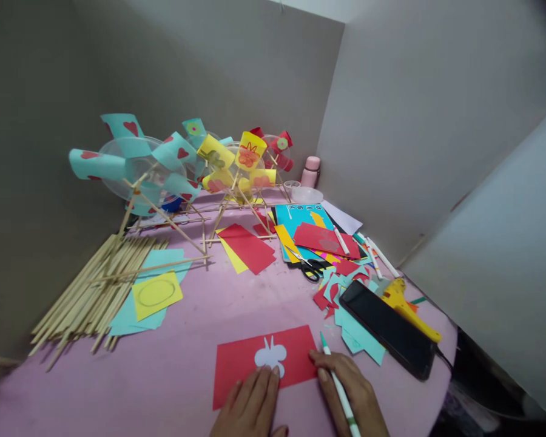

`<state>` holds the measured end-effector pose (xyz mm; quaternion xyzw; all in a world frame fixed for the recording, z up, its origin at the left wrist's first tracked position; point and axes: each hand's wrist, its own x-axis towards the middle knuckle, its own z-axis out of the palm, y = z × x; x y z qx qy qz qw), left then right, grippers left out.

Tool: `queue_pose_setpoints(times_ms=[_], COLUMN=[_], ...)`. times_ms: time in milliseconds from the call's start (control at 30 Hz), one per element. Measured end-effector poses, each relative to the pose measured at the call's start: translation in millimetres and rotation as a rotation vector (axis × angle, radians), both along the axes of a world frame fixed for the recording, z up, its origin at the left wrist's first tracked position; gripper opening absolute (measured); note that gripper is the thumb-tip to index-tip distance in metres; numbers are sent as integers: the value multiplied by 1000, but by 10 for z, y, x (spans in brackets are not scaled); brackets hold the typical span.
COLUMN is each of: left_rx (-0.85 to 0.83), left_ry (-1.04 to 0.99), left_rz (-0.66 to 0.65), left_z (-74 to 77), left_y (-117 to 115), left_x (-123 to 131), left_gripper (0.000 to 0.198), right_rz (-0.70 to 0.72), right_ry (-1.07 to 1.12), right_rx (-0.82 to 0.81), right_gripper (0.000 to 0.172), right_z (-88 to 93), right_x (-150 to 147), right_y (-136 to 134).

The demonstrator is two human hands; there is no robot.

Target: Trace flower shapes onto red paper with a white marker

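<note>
A red paper rectangle [227,376] lies on the pink table in front of me, with a pale butterfly cutout [269,354] on top of it. My left hand [250,403] rests flat, its stretched fingers pressing the cutout's lower part and the red paper. Part of the butterfly is hidden under those fingertips. Held in my right hand [352,391] is a white marker [341,391] with a green tip, uncapped and pointing away from me. The tip is off the paper, just beyond its right edge. My right fingertips touch that edge.
Paper windmills on stick stands, one blue [136,145] and one yellow [236,161], stand at the back. Wooden sticks [82,291] lie left. To the right are scissors [310,268], paper scraps, a phone [386,328] and a yellow glue gun [398,297]. A pink bottle [310,173] stands behind.
</note>
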<state>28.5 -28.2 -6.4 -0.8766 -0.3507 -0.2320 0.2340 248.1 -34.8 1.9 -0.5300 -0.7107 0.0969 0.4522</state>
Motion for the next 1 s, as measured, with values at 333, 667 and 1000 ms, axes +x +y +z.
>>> queue_pose_setpoints(times_ms=[333,667,1000], left_rx=[11,-25,17], left_ry=[47,51,97], left_rz=[17,15,30], left_z=[49,23,56], left_y=[27,12,22], left_x=[22,10,-10], left_gripper=[35,35,35], right_rz=[119,176,177], right_ry=[-66,-198,-193], right_rx=[2,6,-7], right_gripper=[18,18,19], right_z=[-12,2,-17], right_x=[-22,57,51], right_y=[12,15,18])
